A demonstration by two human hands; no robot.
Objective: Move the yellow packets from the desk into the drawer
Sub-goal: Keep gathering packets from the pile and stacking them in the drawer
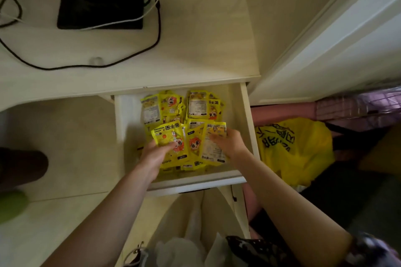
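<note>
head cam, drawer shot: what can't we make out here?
- Packets lower in the drawer: count hidden by the top layer and both hands, left, right.
- Drawer's rear: hidden under the desk edge.
- Small packet print: too small.
- Desk's far side: cut off by the top edge.

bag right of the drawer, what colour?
Yellow with black print; the bag shows in the head view, beside the drawer.

Inside the open drawer (246, 115), the left hand (153, 156) and right hand (230, 143) each grip yellow packets (186, 115) piled there.
</note>
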